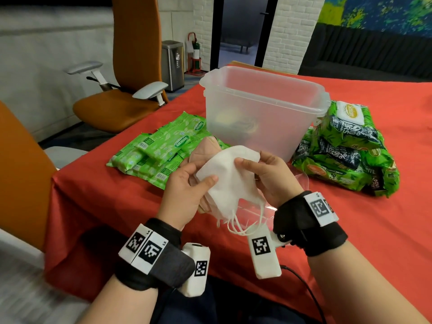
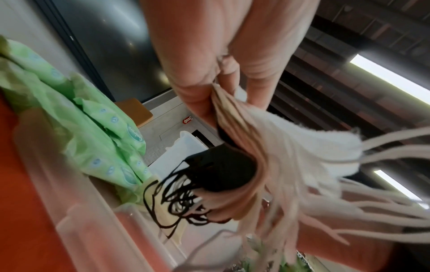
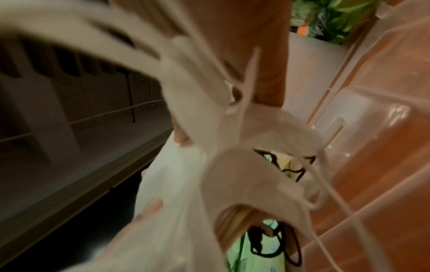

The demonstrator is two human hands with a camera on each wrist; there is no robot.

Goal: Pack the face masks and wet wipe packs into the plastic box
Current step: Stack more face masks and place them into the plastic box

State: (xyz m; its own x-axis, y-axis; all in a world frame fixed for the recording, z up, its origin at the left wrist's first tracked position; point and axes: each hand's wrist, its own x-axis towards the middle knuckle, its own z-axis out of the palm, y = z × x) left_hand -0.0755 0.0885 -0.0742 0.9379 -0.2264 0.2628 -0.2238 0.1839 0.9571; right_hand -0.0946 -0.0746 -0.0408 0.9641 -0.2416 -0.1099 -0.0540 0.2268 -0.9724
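Note:
Both hands hold a stack of face masks (image 1: 228,176) above the red table, in front of the clear plastic box (image 1: 261,108). A white mask lies on top, with beige ones under it and a black one (image 2: 223,171) at the bottom. My left hand (image 1: 189,185) grips the stack's left side, thumb on top. My right hand (image 1: 264,174) grips the right side. White ear loops (image 1: 243,224) dangle below. Small light-green wet wipe packs (image 1: 159,150) lie left of the box. Large dark-green wipe packs (image 1: 343,148) lie to its right. Something yellow and dark shows dimly inside the box.
A clear lid (image 1: 257,206) lies on the red tablecloth (image 1: 374,230) under my hands. An orange office chair (image 1: 131,85) stands beyond the table's left edge, and another orange chair back (image 1: 21,171) is near left. A steel bin (image 1: 173,64) stands by the far wall.

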